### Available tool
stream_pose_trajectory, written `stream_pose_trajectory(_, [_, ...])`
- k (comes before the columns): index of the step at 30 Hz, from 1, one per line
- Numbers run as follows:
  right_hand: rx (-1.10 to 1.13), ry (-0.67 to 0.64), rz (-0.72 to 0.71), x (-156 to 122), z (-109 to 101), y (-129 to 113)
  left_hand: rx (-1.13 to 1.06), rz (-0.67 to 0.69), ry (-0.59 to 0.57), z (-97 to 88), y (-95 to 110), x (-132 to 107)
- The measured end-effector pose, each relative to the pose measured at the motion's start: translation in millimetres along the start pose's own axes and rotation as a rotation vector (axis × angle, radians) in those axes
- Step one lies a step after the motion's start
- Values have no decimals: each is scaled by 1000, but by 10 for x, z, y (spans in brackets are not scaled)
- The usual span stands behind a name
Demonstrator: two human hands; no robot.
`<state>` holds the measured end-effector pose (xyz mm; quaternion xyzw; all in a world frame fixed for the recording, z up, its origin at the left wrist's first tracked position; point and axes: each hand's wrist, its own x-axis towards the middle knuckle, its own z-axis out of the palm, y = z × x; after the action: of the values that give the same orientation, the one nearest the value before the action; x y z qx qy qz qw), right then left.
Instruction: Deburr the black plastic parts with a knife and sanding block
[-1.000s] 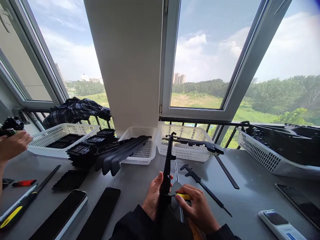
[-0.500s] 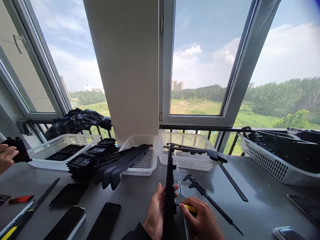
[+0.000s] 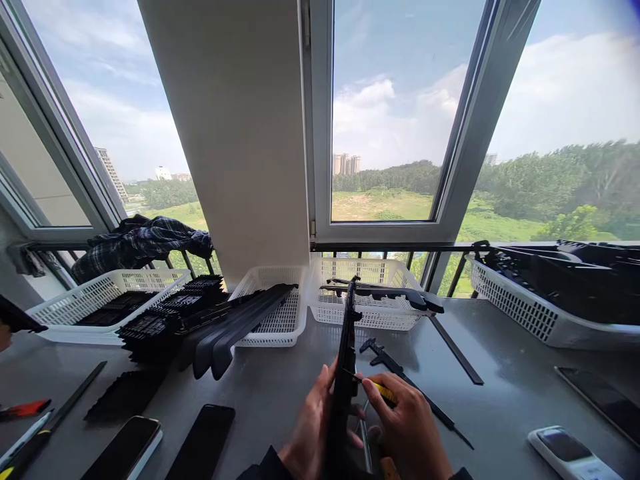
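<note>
A long black plastic part point(image 3: 345, 353) points away from me over the table, gripped by my left hand point(image 3: 313, 420) with the fingers wrapped under it. My right hand point(image 3: 407, 420) is closed around a yellow-handled tool point(image 3: 385, 392). The thin tip of this tool reaches the near side of the black part; its exact kind is hidden by my fingers. Just right of my hands lies a black caliper point(image 3: 395, 367). Beneath the right hand a thin shiny rod or edge point(image 3: 366, 440) shows, partly covered.
White baskets point(image 3: 295, 341) line the window side, with dark curved trim pieces point(image 3: 240, 327) and stacked black grids point(image 3: 170, 313) by them. Phones point(image 3: 203, 443), a black strip point(image 3: 457, 350), a red-handled tool point(image 3: 25, 410) and a grey-white device point(image 3: 570, 453) lie around. Another person's hand point(image 3: 4, 337) shows at far left.
My view has turned slightly right. The black part sits more tilted, and the tool's tip touches it higher in the picture. The other person's hand has mostly left the view at the left.
</note>
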<state>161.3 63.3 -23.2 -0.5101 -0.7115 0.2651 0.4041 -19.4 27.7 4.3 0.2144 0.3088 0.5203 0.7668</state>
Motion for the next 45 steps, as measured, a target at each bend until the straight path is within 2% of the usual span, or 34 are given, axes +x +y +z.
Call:
stream_pose_trajectory(7, [-10,-28,-36,13,-17,23,61,40,60,-105,-28,72])
stream_pose_trajectory(12, [-30,-57,-42,18,-67,42,56,19,23,-99,-30,77])
stream_pose_trajectory(21, [-90,-52,-27,-1,-68,-16,143,98,99,-109,-13,83])
stream_pose_trajectory(32, [-62,-129,-21,-24,-9,-40,56,187,176,-102,-20,115])
stream_pose_trajectory(39, [-37,-93,-56,-38,14,-55,-21,228,142,-125,-92,147])
stream_pose_trajectory(45, [-54,-59,-60,-37,32,-49,-32,219,170,-123,-150,163])
